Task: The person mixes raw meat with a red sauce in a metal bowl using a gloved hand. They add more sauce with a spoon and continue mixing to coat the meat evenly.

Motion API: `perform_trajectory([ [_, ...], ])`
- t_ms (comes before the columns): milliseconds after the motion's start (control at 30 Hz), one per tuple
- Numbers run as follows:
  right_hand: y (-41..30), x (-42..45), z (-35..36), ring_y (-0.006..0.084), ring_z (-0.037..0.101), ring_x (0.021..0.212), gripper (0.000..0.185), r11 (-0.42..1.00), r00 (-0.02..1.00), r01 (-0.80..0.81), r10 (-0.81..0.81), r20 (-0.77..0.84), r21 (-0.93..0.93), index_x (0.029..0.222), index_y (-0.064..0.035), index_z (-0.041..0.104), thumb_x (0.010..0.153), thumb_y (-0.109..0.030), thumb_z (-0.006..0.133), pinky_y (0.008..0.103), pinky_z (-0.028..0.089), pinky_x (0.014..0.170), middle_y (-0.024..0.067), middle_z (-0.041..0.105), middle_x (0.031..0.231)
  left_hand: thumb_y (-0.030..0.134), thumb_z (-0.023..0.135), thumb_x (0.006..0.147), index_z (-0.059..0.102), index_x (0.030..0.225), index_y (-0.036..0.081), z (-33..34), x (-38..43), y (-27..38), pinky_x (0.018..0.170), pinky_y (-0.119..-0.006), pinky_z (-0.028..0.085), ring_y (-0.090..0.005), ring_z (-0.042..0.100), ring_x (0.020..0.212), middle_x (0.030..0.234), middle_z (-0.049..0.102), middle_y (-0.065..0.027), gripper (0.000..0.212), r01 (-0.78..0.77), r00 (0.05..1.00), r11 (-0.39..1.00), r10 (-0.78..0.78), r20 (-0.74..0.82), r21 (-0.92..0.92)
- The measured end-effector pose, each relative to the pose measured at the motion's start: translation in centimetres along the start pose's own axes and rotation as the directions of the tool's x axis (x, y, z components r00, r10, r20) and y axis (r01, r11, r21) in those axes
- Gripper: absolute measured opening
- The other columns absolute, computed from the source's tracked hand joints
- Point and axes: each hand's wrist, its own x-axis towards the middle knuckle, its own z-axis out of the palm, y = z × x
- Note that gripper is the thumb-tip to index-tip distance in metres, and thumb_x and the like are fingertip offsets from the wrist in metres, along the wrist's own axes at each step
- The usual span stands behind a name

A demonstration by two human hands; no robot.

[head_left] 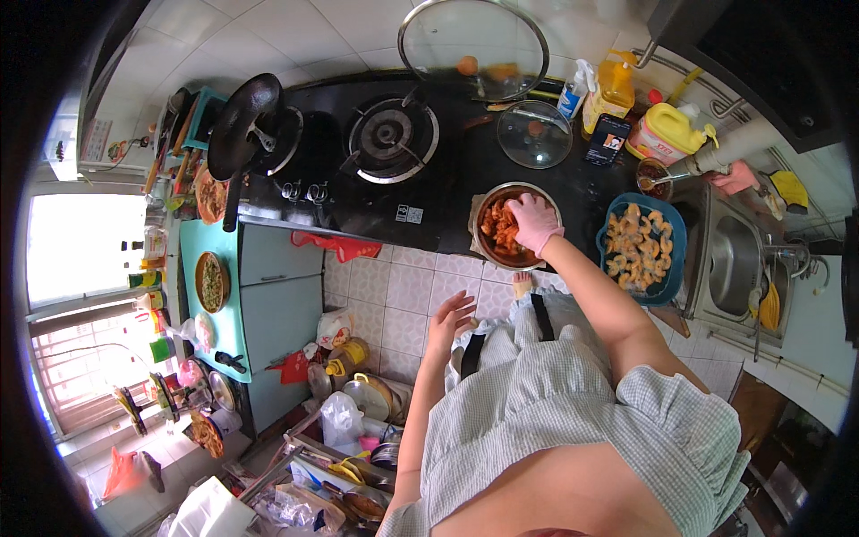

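My right hand (535, 225), in a thin pink glove, reaches into a round metal bowl (556, 209) on the black countertop. Its fingers press among food pieces coated in red sauce (498, 231); the fingertips are hidden, so I cannot tell whether they grip any. Bare and holding nothing, my left hand (451, 323) hangs over the tiled floor in front of the counter, fingers apart. To the right of the bowl, a blue basin (678, 231) holds many peeled shrimp (639, 248). A glass lid (535, 134) lies behind the bowl.
A gas burner (392, 137) and a tilted black wok (245, 127) are on the left. Behind the bowl stand a phone (607, 139), a spray bottle (575, 90) and a yellow jug (668, 131). A large glass lid (473, 40) leans on the wall. The sink (731, 265) is far right.
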Motion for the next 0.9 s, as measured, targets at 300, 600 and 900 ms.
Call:
perform_trajectory([
  [300,-2.1,0.7,1.6,0.0251,0.041,0.104,0.026,0.965,0.969,0.248,-0.248,0.012,-0.082,0.093,-0.0158,0.058,0.067,-0.018,0.060,0.0449,0.037,0.080,0.0069,0.045,0.105,0.007,0.037,0.080,0.043,0.121,0.001,0.7,-0.2,0.7,0.083,-0.028,0.042,-0.0212,0.053,0.102,0.114,0.053,-0.0116,0.042,0.011,1.000,1.000,-0.011,0.009,-0.028],
  [600,-2.8,0.1,-2.0,0.0299,0.037,0.111,0.048,0.973,0.955,0.208,-0.180,0.234,-0.101,0.108,-0.0141,0.048,0.063,-0.011,0.063,0.0434,0.039,0.084,0.0098,0.038,0.117,0.008,0.037,0.081,0.044,0.121,0.004,-1.6,-0.3,-1.9,0.084,-0.029,0.041,-0.0200,0.053,0.103,0.114,0.053,-0.0086,0.041,-0.022,0.999,0.996,0.020,-0.028,-0.088],
  [900,-2.1,0.4,0.7,0.0350,0.035,0.111,0.063,0.961,0.965,0.076,-0.004,0.261,-0.265,0.119,-0.0253,0.039,0.064,-0.002,0.060,0.0411,0.044,0.081,0.0132,0.033,0.118,0.013,0.036,0.084,0.042,0.123,0.006,-0.7,0.4,-2.3,0.086,-0.030,0.039,-0.0179,0.051,0.103,0.115,0.052,-0.0065,0.040,-0.040,0.997,0.998,0.036,-0.066,-0.048],
])
